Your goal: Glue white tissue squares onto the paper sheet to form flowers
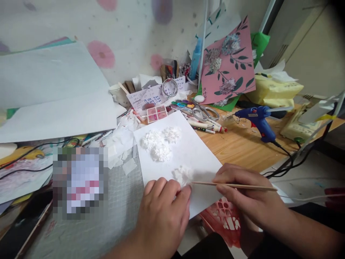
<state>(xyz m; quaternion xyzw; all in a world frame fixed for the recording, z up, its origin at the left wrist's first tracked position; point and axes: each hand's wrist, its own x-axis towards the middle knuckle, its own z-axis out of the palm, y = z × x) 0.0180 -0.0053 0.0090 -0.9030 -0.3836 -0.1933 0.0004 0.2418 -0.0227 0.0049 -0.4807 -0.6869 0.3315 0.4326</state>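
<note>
My right hand [239, 190] is closed around a thin wooden stick [250, 186], held like a pencil and pointing left. The stick's tip is by my left hand's thumb, at the lower edge of a small white paper flower cluster [182, 175]. My left hand [165, 208] rests on the white sheet of paper [205, 162], its fingers curled and the thumb close to the index finger. What lies between those fingers is hidden. Farther up the sheet sit three fuller white ruffled clusters, among them the nearest one [161, 152].
A blue hot glue gun [257, 118] with a cord stands on the wooden table to the right. Scissors [206, 112] and markers [205, 126] lie behind the sheet. Paper scraps [129, 166] litter the cutting mat [118, 201]. A red plastic basket [223, 219] is below the table edge.
</note>
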